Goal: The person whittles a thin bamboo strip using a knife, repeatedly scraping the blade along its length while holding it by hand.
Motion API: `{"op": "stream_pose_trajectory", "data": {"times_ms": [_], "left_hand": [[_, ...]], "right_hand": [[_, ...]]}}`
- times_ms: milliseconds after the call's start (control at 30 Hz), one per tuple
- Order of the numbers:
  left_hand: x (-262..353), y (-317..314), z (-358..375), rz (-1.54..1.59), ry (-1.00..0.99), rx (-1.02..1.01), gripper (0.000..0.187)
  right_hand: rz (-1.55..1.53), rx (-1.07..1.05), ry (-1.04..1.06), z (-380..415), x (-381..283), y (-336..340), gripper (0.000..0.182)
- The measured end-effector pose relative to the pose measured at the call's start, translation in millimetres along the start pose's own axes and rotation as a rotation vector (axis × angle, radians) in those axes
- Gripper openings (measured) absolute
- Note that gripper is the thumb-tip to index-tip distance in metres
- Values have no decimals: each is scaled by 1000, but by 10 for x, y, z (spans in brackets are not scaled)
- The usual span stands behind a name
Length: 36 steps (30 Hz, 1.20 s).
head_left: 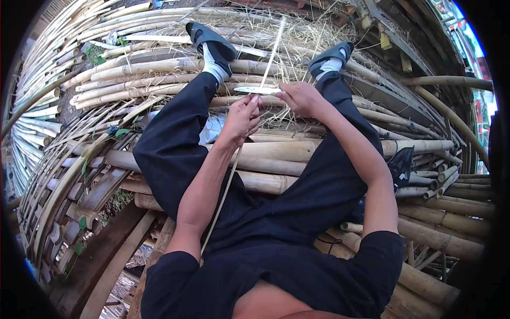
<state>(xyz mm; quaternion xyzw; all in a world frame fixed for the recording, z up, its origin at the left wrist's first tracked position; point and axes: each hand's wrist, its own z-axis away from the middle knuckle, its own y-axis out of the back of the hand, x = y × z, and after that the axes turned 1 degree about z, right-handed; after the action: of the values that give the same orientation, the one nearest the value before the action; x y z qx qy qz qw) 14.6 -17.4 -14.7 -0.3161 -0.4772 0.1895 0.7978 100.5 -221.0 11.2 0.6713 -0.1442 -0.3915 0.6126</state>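
Note:
My left hand (243, 118) is closed around a thin bamboo strip (227, 183), which trails back past my wrist and over my lap. The strip's far part (273, 50) rises forward beyond the knife. My right hand (302, 99) grips a knife, with the handle hidden in my fingers. The pale blade (256, 90) points left, lying across the strip just past my left fingertips. Whether the edge is biting into the strip cannot be made out.
Bamboo poles (276, 151) lie beneath my legs, with straw-like shavings (297, 40) scattered between my sandalled feet. More bamboo poles (443, 220) are stacked at the right. Split bamboo (58, 186) curves along the left, and a dark plastic bag (401, 165) sits beside my right knee.

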Motion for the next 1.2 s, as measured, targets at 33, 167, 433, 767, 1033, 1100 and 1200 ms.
{"op": "stream_pose_trajectory", "data": {"times_ms": [33,167,433,767,1033,1100,1200], "left_hand": [[10,4,-5,-3,-3,-5,18],[-9,10,219,-70,73,18,18],[-7,-167,107,-129,58,-95,21],[-79,-188,44,-273,14,-58,25],[-5,-160,-112,-261,-60,-70,26],[34,-124,-117,-272,-114,0,26],[99,-102,-103,-247,-118,31,25]], "right_hand": [[4,5,0,-55,146,-39,30],[147,485,24,-107,1281,67,34],[-379,385,-498,-60,797,216,50],[-1393,104,-652,-64,-84,144,34],[-1186,-177,-720,22,-82,156,45],[-955,-4,-766,69,81,136,48],[-565,227,-629,168,48,294,45]]}}
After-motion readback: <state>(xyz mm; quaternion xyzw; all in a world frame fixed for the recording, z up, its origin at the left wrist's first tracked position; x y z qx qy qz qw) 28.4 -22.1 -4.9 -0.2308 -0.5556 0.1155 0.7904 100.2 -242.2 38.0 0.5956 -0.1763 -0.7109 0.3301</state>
